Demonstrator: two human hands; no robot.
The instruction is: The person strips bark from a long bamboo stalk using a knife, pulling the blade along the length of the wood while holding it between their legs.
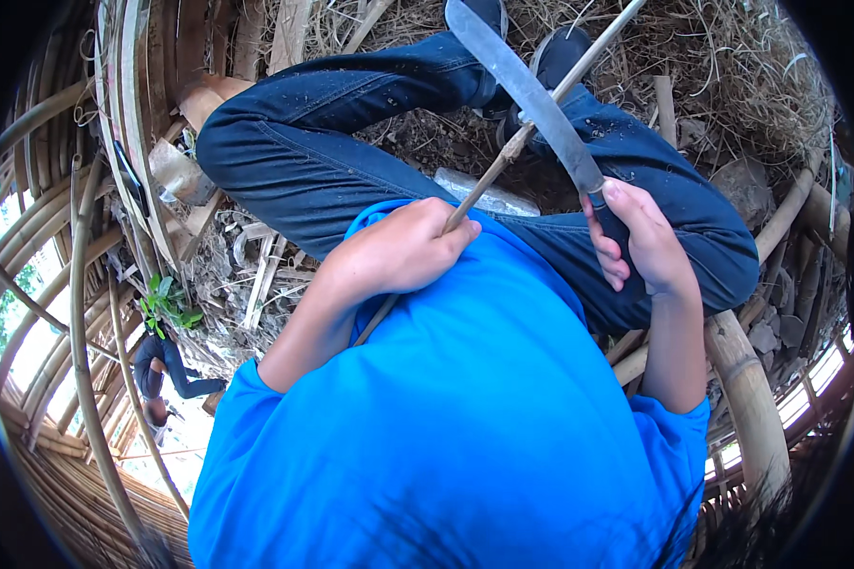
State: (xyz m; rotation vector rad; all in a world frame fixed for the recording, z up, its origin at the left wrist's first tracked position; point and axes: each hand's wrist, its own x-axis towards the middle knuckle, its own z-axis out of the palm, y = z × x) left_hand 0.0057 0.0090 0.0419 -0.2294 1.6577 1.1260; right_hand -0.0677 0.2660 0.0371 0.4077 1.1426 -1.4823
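My left hand is closed round a thin wooden stick, which slants from beside my belly up past my feet to the top right. In my right hand is a machete with a broad grey blade, gripped by its dark handle. The thumb lies along the base of the blade. The blade points up and to the left and crosses the stick just above a rough knot. Whether the edge touches the stick, I cannot tell. Both forearms rest near my blue shirt, over my crossed legs in dark jeans.
Dry shavings and fibres cover the ground ahead. A flat grey block lies between my legs. Bamboo poles stand at right, split strips at left. Another person is farther off at lower left, near a small green plant.
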